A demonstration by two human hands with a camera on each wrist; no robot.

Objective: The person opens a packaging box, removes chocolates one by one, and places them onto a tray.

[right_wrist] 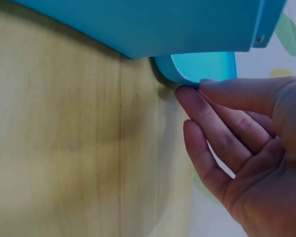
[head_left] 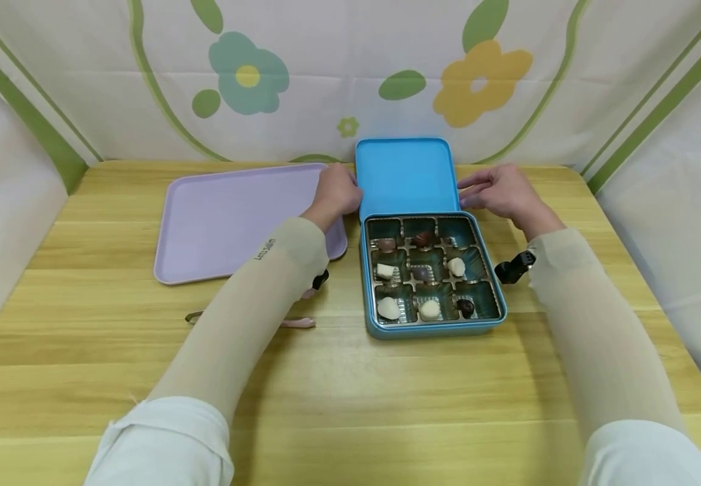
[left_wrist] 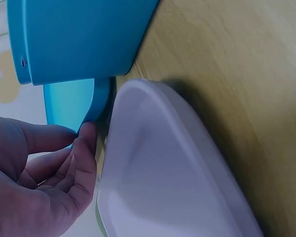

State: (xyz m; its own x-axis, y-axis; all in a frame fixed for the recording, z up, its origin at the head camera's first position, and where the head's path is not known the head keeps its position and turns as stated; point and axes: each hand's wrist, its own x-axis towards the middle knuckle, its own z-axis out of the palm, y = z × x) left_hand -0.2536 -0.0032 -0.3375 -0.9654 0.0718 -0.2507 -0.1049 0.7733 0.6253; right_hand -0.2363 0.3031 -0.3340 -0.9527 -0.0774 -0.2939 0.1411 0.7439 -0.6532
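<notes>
A blue tin box (head_left: 435,331) sits right of centre, its insert divided into several compartments holding brown and white chocolates (head_left: 389,308). Behind it lies its blue lid (head_left: 407,177), inner side up, against the box's back edge. My left hand (head_left: 336,191) pinches the lid's left rim between thumb and fingers, as the left wrist view shows up close. On the opposite side, my right hand (head_left: 504,192) holds the right rim with thumb and forefinger, the other fingers loosely spread below. The blue box wall (right_wrist: 153,24) fills the top of the right wrist view.
To the left is a lilac tray (head_left: 229,223), its right end beside my left hand. A thin utensil with a pink end (head_left: 298,322) lies in front of it, partly hidden under my left forearm. A flowered cloth (head_left: 326,74) hangs behind the wooden table (head_left: 350,418).
</notes>
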